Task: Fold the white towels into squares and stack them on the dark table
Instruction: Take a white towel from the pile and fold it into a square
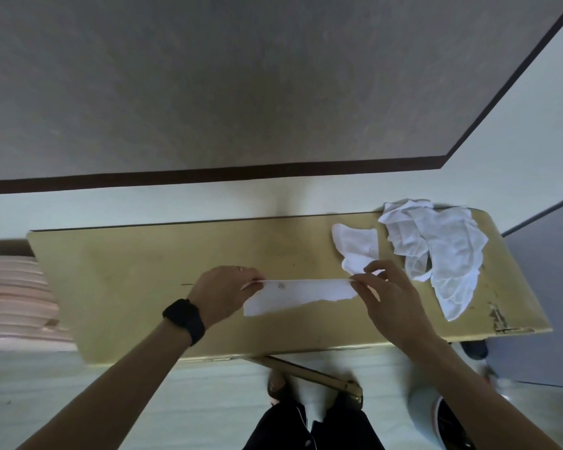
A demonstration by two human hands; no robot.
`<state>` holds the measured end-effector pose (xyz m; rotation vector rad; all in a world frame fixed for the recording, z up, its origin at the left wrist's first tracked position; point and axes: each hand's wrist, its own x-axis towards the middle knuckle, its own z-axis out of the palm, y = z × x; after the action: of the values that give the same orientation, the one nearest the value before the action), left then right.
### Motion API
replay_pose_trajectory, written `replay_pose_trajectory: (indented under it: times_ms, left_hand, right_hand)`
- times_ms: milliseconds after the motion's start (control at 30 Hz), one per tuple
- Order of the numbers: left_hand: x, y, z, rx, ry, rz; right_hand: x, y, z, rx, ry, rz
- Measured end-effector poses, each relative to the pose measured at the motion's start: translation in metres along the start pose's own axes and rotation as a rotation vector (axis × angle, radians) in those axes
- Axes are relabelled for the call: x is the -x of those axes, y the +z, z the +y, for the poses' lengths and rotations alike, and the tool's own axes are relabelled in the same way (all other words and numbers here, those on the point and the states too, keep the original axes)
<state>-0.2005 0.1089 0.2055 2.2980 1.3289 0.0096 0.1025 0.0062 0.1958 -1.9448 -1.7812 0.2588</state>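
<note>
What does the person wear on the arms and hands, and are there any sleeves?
No sleeves show: both forearms are bare up to the frame edge. The left hand has a black watch with a wide black strap on its wrist, and perhaps a thin ring on one finger. The right hand wears nothing.

Black smartwatch (185, 318), strapped on a wrist. Stack of pale pink flat slabs (13, 297), far left, edges facing the viewer. Grey-blue panel (546, 287), far right. Pale floor (208, 401). Black trousers (309, 427), bottom centre. Pale blue rounded object (424, 407), lower right, blurred.
</note>
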Motion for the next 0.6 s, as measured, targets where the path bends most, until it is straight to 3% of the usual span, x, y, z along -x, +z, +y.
replay_pose_trajectory:
  times_ms: [133,233,600]
  left_hand:
    - [0.000,-0.012,-0.014,0.129,-0.082,0.054]
    - [-0.013,-0.026,-0.022,0.286,-0.130,0.153]
    - [-0.033,-0.052,-0.040,0.253,-0.205,0.402]
  right_hand:
    - [-0.017,0.004,0.001,0.103,-0.095,-0.071]
    - [-0.042,0.009,-0.005,0.141,-0.093,-0.034]
    - [-0.096,0.023,0.007,0.232,-0.240,0.096]
